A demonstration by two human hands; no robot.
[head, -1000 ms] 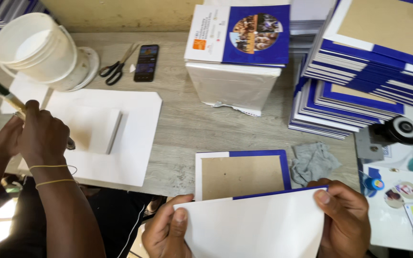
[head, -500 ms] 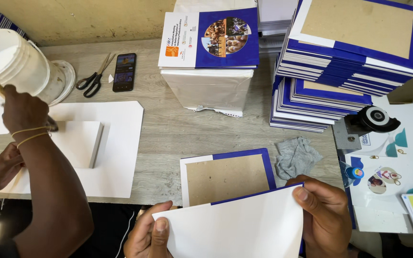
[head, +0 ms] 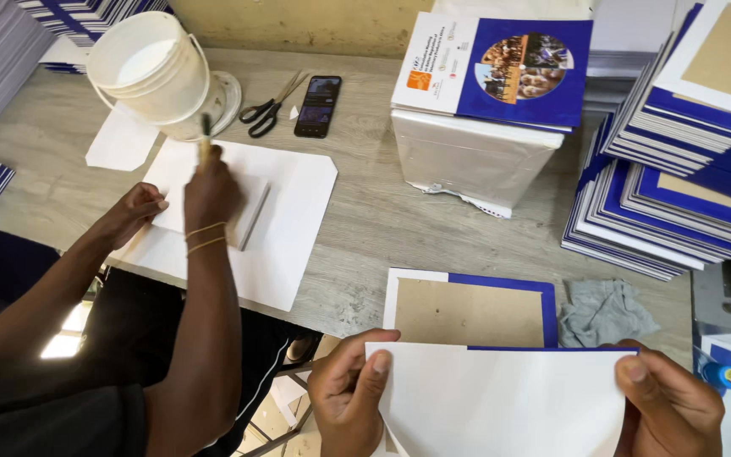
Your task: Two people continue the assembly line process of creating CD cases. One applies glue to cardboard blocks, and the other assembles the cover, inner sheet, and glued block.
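hands (head: pixel 509 398) hold white sheet (head: pixel 501 402) | blue cover (head: pixel 471 309) beneath | grey cloth (head: pixel 607 311) beside

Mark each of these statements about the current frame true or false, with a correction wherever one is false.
1. Both of the wearer's hands hold one white sheet. True: the left hand and right hand grip the white sheet at its two sides.
2. The scissors lie on top of the phone. False: the scissors lie beside the phone, on the table.
3. A co-worker's hand holds a brush near the white bucket. True: the co-worker's hand grips a brush just below the white bucket.
4. The grey cloth is inside the bucket. False: the grey cloth lies on the table, right of the blue-bordered board.
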